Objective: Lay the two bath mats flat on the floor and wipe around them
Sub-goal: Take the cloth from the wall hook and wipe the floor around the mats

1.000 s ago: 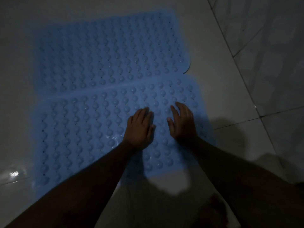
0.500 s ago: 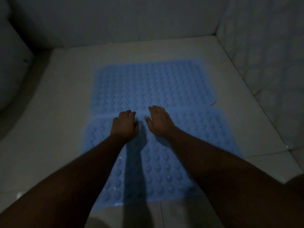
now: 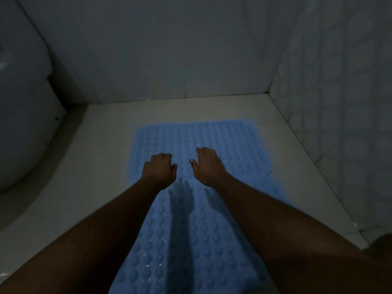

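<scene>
I see my left hand point(image 3: 159, 169) and right hand point(image 3: 206, 165), both empty with fingers loosely spread, above the far mat point(image 3: 222, 141) (near mat point(image 3: 191, 240) adjoining), presumably to press it flat against the floor point(image 3: 106, 134).

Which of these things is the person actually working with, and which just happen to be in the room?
Part of the job:
far blue mat
near blue mat
floor around them
left hand, right hand, both empty

Just there:
white toilet on the left
tiled wall on the right
</scene>
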